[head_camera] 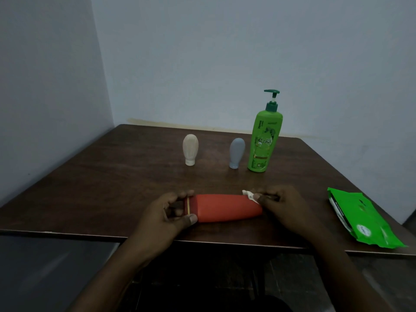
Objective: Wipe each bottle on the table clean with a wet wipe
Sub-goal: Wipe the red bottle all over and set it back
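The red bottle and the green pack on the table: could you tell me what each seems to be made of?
The red bottle looks like opaque plastic, smooth and fairly matte: even colour, no sharp glints. The green pack looks like thin, glossy plastic film: it lies creased and wrinkled, with soft highlights.

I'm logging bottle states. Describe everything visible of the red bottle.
The red bottle looks like smooth plastic, tapering rightward, with a dark cap and gold band at its left end. It is level near the front edge of the table. The left hand grips the cap; the right hand presses a wipe to its narrow end.
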`<state>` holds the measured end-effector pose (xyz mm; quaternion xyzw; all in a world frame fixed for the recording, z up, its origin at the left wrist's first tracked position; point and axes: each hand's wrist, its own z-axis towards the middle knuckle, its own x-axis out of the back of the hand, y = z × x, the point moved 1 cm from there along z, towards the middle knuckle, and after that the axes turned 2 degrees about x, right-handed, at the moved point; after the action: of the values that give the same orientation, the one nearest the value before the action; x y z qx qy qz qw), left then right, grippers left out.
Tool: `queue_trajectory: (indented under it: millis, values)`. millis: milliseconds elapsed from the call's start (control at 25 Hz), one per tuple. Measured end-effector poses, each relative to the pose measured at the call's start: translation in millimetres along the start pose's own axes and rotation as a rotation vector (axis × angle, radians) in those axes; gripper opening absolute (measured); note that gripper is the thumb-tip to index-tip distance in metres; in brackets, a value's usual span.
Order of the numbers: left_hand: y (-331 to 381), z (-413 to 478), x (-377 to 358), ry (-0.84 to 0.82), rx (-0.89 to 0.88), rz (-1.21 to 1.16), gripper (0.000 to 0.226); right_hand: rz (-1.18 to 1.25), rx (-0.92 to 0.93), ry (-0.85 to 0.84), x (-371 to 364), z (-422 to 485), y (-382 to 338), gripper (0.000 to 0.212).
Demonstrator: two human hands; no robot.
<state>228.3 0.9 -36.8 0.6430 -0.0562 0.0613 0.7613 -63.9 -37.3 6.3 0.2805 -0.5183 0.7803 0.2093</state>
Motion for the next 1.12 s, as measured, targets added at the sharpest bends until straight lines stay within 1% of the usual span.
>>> queue_trajectory:
  millis: [120, 200, 320, 480, 600, 680, 760, 960, 1120]
  values:
    - [-3, 3, 0, 0.02, 0.027, 0.002, 0.046, 0.152, -0.016, -0.097, 1, 0, 6, 0.015]
    - [-5, 5, 1, 0.023, 0.037, 0.011, 0.044, 0.207, -0.042, -0.189, 9, 2, 16, 0.021]
    - [-5, 7, 2, 0.006, 0.056, -0.014, 0.042, 0.182, -0.067, -0.31, 17, 4, 21, 0.031]
    - [-6, 7, 4, -0.042, 0.049, -0.02, 0.045, 0.163, -0.028, -0.384, 15, 10, 6, 0.033]
    - [-8, 8, 7, -0.064, 0.024, 0.01, 0.05, 0.083, 0.011, -0.431, 8, 18, -4, 0.037]
    - [-8, 8, 6, -0.061, 0.027, 0.009, 0.051, 0.029, 0.037, -0.441, 1, 21, -11, 0.039]
    - [-7, 7, 5, -0.045, 0.033, -0.001, 0.049, -0.031, 0.083, -0.416, -3, 22, -12, 0.039]
    - [-3, 5, 3, -0.039, 0.069, -0.049, 0.043, -0.108, 0.163, -0.382, 13, 11, 1, 0.022]
    - [-3, 4, 4, -0.029, 0.048, -0.021, 0.044, -0.165, 0.218, -0.317, 30, 4, 14, 0.022]
